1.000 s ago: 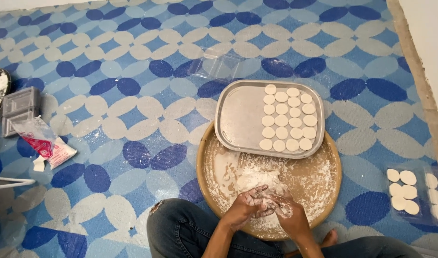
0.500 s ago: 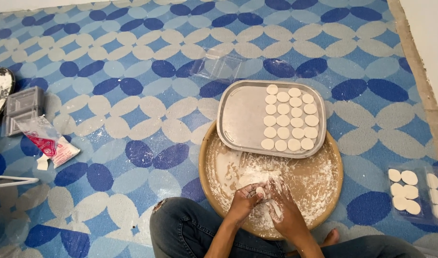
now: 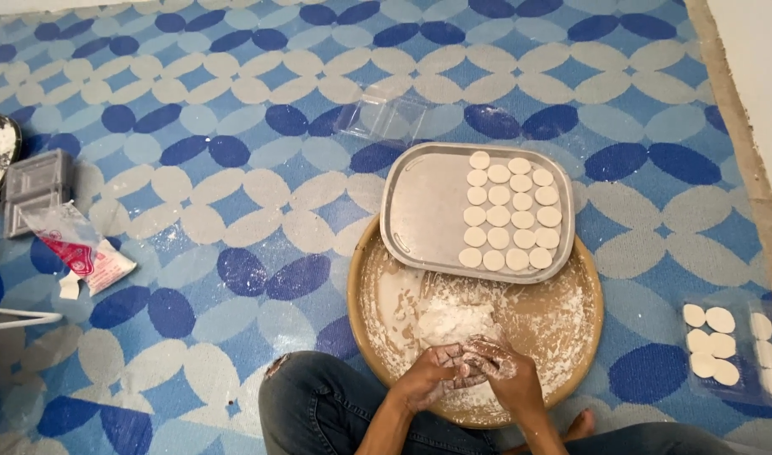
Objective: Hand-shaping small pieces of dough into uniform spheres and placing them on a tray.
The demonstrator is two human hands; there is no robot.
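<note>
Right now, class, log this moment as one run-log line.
hands: left hand and right hand pressed together, floury | under: round wooden tray | beyond: metal tray with dough discs

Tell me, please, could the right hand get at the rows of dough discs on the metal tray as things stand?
Probably yes: the dough discs lie uncovered on the metal tray just beyond the right hand, nothing between, though both hands are pressed together around dough.

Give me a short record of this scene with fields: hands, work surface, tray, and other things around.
hands: left hand and right hand pressed together around dough, both floury
work surface: round wooden board, dusted with flour, flour heap
tray: metal tray resting on board's far edge, round dough discs in rows
around: clear plastic container with discs, plastic bag, patterned blue mat
</note>
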